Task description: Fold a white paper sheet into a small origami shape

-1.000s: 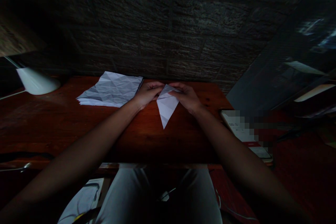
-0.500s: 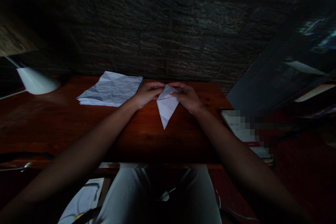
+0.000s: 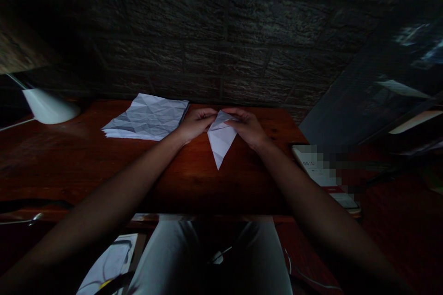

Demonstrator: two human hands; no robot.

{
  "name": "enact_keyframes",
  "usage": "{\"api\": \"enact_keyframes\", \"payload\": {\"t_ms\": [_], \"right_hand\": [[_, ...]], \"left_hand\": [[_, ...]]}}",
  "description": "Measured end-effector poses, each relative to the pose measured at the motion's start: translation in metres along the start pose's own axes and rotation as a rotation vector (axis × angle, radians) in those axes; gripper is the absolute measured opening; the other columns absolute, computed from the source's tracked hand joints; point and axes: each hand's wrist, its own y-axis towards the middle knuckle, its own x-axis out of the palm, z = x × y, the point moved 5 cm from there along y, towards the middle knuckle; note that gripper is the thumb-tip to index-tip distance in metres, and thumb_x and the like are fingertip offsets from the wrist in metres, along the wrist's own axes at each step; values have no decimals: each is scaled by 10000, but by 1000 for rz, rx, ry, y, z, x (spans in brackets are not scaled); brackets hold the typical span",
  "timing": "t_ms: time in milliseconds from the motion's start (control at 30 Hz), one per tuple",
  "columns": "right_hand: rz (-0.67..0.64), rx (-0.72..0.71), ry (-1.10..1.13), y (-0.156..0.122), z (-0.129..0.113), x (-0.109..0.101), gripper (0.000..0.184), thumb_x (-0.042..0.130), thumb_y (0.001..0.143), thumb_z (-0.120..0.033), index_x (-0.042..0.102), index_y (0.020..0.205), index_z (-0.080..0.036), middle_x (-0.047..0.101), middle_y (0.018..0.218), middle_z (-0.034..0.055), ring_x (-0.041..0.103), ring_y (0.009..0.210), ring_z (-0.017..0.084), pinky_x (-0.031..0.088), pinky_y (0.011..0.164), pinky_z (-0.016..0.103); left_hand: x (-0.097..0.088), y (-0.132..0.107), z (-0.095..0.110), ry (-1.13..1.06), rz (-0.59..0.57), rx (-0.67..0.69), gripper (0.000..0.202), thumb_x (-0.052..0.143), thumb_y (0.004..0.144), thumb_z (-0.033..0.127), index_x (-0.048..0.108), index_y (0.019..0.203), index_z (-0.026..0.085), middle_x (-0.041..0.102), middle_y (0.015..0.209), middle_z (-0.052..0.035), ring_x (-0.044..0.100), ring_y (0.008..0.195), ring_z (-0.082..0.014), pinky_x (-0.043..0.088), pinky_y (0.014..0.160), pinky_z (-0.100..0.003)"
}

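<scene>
A white folded paper triangle (image 3: 220, 143) lies on the reddish wooden desk (image 3: 104, 166), its point toward me. My left hand (image 3: 194, 123) pinches the paper's far top edge from the left, fingers curled. From the right, my right hand (image 3: 246, 127) grips the same top edge with bent fingers. The two hands nearly meet above the paper.
A creased sheet of white paper (image 3: 147, 116) lies flat at the desk's back left. A white lamp shade (image 3: 48, 107) sits at the far left. At the right lies a phone-like device (image 3: 325, 176). A dark brick wall (image 3: 221, 32) backs the desk.
</scene>
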Motion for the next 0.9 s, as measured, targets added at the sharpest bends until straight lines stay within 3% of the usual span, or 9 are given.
{"api": "enact_keyframes", "payload": {"t_ms": [233, 433, 600, 900], "right_hand": [[0, -1, -35, -2, -6, 2, 368, 811, 779, -405, 763, 1117, -270, 782, 1129, 33, 714, 968, 213, 570, 868, 373], [28, 29, -14, 0, -3, 0, 405, 821, 744, -383, 773, 1126, -257, 798, 1132, 33, 709, 933, 212, 578, 849, 374], [38, 42, 0, 0, -1, -1, 422, 864, 728, -408, 773, 1112, -260, 800, 1130, 39, 714, 950, 224, 588, 872, 399], [27, 27, -2, -1, -2, -3, 421, 866, 756, -430, 767, 1135, -276, 791, 1156, 36, 712, 992, 228, 587, 915, 423]], "left_hand": [[2, 0, 0, 3, 15, 25, 90, 683, 850, 249, 700, 787, 187, 642, 680, 28, 545, 567, -97, 389, 561, -214], [4, -1, -2, -67, -18, -42, 107, 740, 818, 277, 695, 822, 180, 661, 716, 29, 586, 623, -94, 448, 614, -202], [1, -3, -1, -101, -46, -93, 153, 819, 715, 199, 719, 829, 172, 704, 764, 20, 637, 685, -99, 501, 671, -203], [-1, 0, -5, -82, -13, -3, 116, 792, 686, 164, 711, 769, 163, 692, 740, 21, 604, 666, -105, 458, 659, -220]]}}
